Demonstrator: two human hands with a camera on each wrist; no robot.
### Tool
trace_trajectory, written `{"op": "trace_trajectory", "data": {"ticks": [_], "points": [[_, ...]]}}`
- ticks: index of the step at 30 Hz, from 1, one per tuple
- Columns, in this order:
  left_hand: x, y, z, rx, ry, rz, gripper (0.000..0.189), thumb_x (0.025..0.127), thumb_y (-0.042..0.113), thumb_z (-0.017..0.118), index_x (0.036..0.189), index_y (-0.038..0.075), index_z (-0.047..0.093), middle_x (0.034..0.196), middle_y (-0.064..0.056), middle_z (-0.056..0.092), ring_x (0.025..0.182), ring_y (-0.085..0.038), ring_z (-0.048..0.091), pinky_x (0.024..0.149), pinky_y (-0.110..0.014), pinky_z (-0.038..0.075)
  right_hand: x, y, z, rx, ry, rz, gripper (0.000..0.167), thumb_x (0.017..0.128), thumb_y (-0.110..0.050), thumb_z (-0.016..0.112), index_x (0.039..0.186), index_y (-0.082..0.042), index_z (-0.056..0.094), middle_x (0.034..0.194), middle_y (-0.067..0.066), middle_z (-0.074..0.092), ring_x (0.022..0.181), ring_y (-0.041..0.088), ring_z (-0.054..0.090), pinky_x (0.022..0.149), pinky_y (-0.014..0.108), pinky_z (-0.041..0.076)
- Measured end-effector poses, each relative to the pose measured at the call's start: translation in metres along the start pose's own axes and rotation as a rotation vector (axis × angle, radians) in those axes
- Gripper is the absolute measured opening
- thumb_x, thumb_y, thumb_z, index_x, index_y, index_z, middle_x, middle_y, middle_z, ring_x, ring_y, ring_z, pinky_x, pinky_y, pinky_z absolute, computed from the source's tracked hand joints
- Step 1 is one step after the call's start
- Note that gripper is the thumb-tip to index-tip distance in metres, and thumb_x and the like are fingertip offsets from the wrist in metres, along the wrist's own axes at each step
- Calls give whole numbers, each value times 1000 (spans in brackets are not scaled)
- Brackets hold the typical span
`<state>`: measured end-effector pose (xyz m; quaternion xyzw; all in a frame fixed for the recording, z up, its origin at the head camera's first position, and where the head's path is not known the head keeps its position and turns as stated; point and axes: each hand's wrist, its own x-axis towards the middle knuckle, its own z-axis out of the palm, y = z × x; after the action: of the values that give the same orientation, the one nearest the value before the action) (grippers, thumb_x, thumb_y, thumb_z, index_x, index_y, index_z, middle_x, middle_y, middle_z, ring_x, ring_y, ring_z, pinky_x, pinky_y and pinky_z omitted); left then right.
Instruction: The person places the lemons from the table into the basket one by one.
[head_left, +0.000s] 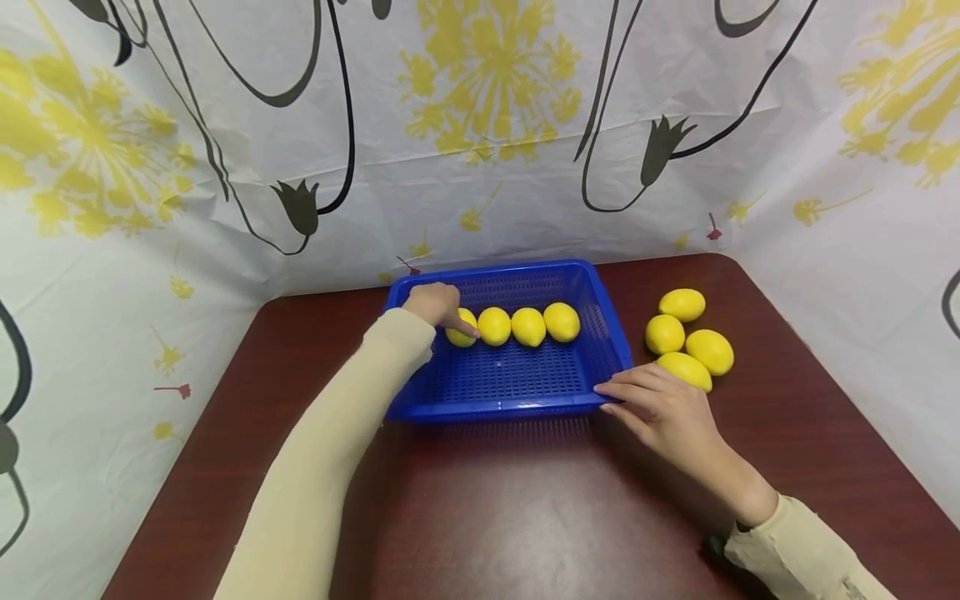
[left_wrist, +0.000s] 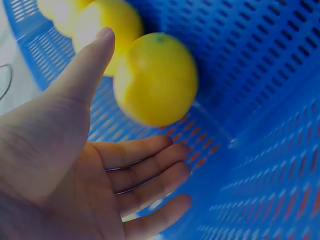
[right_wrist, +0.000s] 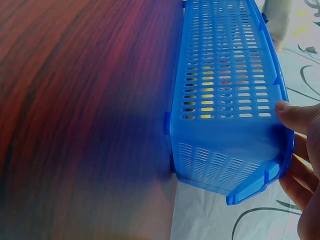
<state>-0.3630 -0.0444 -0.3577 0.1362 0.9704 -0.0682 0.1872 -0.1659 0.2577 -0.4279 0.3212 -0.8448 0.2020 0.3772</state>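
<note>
A blue plastic basket point(head_left: 487, 408) with slotted walls stands on the table. Inside it, several yellow lemons sit side by side in a row toward the back wall. My left hand point(head_left: 433, 305) reaches over the left side to the leftmost lemon point(head_left: 462, 327). In the left wrist view the palm is spread, with fingers extended below that lemon point(left_wrist: 157, 82) and the thumb overlapping its neighbour point(left_wrist: 112, 30). My right hand point(head_left: 667, 412) grips the basket's near right corner; the right wrist view shows the thumb point(right_wrist: 292, 117) on the outer wall and fingers over the rim.
Several more lemons point(head_left: 711, 352) lie clustered on the dark red-brown table point(head_left: 510, 508), right of the basket and just beyond my right hand. A white cloth point(head_left: 480, 200) with yellow and grey flower prints hangs behind the table and along its sides.
</note>
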Motion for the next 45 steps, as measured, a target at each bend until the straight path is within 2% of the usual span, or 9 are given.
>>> {"op": "trace_trajectory", "data": {"ticks": [9, 13, 16, 18, 20, 23, 26, 37, 45], "points": [[-10, -5, -31, 18, -13, -5, 71, 87, 64, 63, 129, 8, 59, 125, -9, 66, 108, -25, 64, 102, -46, 51, -4, 2, -2, -15, -57, 37, 35, 98, -46, 58, 103, -19, 78, 96, -3, 75, 89, 16, 69, 72, 31, 54], [-14, -6, -35, 20, 29, 28, 50, 90, 59, 62, 102, 10, 63, 91, -3, 62, 79, -18, 57, 79, -37, 51, -3, 2, -3, -13, -49, 36, 35, 98, -47, 56, 103, -20, 78, 96, -4, 75, 89, 16, 69, 72, 31, 54], [-20, -11, -35, -5, 72, 78, 44, 92, 56, 62, 80, 13, 54, 70, 1, 42, 63, -14, 38, 62, -31, 39, -2, 2, -3, -7, -25, 22, 38, 99, -48, 54, 103, -20, 78, 96, -4, 75, 88, 16, 69, 71, 31, 53], [-26, -15, -34, -24, 124, 107, 42, 92, 53, 63, 79, 13, 57, 70, 1, 42, 63, -14, 36, 59, -30, 36, -1, 1, -2, -4, -14, 14, 39, 99, -48, 53, 103, -19, 78, 95, -4, 75, 87, 16, 69, 71, 31, 53], [-33, -20, -31, -42, 174, 129, 40, 92, 51, 64, 88, 11, 65, 78, -3, 55, 68, -16, 46, 62, -32, 43, -1, 1, -2, -6, -14, 13, 40, 99, -49, 52, 103, -20, 78, 95, -3, 75, 87, 16, 69, 71, 31, 53], [-44, -27, -26, -52, 237, 152, 46, 93, 49, 64, 119, 12, 68, 113, -8, 70, 96, -24, 65, 82, -41, 56, -1, 1, -3, -14, -25, 20, 41, 99, -50, 51, 102, -20, 78, 95, -3, 75, 87, 16, 69, 70, 31, 54], [-55, -34, -22, -62, 288, 163, 54, 94, 49, 63, 134, 14, 61, 133, -7, 66, 118, -26, 64, 97, -47, 54, -2, 1, -4, -16, -26, 22, 41, 99, -50, 51, 102, -20, 78, 95, -4, 75, 87, 16, 69, 69, 31, 54], [-98, -52, -5, -72, 556, 182, 43, 94, 44, 64, 127, 17, 67, 127, -4, 70, 113, -25, 67, 87, -46, 58, 2, 2, -3, 3, 15, 4, 39, 99, -49, 53, 101, -19, 79, 95, -3, 76, 86, 16, 69, 69, 31, 53], [-120, -66, 25, -80, 745, 230, 34, 91, 39, 69, 116, 16, 72, 112, -3, 75, 97, -22, 73, 71, -42, 60, 3, 0, 0, 12, 13, -1, 39, 99, -48, 53, 101, -19, 79, 95, -3, 75, 86, 17, 69, 70, 31, 53]]}}
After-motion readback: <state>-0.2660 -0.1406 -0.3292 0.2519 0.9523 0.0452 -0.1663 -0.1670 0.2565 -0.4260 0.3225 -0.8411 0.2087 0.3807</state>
